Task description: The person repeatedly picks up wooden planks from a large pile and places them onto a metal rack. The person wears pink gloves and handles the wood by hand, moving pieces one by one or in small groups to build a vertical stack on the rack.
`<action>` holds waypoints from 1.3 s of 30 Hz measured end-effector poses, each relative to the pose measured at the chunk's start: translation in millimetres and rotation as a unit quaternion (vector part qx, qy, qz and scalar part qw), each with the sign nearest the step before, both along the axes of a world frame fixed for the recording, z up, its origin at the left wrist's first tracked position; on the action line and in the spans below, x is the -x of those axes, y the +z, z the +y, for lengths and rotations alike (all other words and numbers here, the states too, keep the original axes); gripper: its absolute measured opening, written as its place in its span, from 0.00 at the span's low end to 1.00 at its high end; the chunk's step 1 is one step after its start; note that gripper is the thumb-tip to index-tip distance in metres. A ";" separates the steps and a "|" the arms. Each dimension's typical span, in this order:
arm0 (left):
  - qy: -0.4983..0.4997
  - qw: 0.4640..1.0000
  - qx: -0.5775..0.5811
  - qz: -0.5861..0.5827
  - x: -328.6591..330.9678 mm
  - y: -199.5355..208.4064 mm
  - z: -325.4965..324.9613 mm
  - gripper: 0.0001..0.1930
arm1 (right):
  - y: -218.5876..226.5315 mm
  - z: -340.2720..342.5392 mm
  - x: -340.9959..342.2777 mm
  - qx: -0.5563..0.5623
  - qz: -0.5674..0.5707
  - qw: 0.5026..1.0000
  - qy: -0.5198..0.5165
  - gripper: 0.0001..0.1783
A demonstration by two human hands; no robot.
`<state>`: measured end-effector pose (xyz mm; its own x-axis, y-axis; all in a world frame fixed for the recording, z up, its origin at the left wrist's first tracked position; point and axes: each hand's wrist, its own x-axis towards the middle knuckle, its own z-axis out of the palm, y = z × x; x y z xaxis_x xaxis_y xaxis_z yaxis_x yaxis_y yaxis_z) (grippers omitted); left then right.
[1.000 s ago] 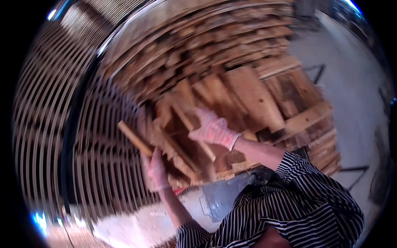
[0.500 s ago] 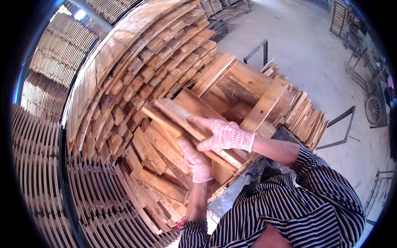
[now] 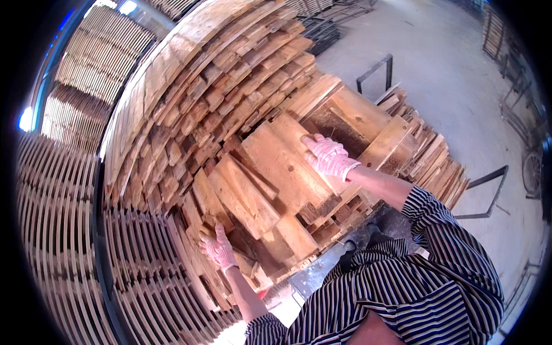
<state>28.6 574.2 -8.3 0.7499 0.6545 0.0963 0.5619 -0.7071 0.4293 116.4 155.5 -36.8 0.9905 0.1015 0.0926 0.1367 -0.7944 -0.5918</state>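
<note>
Both of my hands wear pink-and-white knitted gloves. My right hand [image 3: 329, 156] curls its fingers over the right edge of a wide wooden board [image 3: 290, 164] lying on the stack in front of me. My left hand [image 3: 217, 250] is low at the left, against the ends of rough boards, with thumb and fingers apart; its fingertips are partly hidden among the wood. Between my hands a shorter plank [image 3: 244, 195] lies slanted across other boards.
A tall layered lumber stack [image 3: 190, 98] rises at the far left. Slatted wood piles [image 3: 54, 230] stand further left. Black metal frames [image 3: 374, 75] and a bundle of thin boards [image 3: 434, 167] are at the right. Concrete floor [image 3: 437, 69] stretches behind, with a wheeled cart [image 3: 532, 172].
My hands have moved apart, the left down and left, the right up and right. The narrow planks they held together have left them; boards now lie spread on the stack.
</note>
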 end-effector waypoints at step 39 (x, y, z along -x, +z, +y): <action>-0.197 0.966 0.168 0.024 -41.5 31.6 -116.7 0.31 | 27.1 44.6 125.6 -0.337 0.024 0.923 0.185 0.35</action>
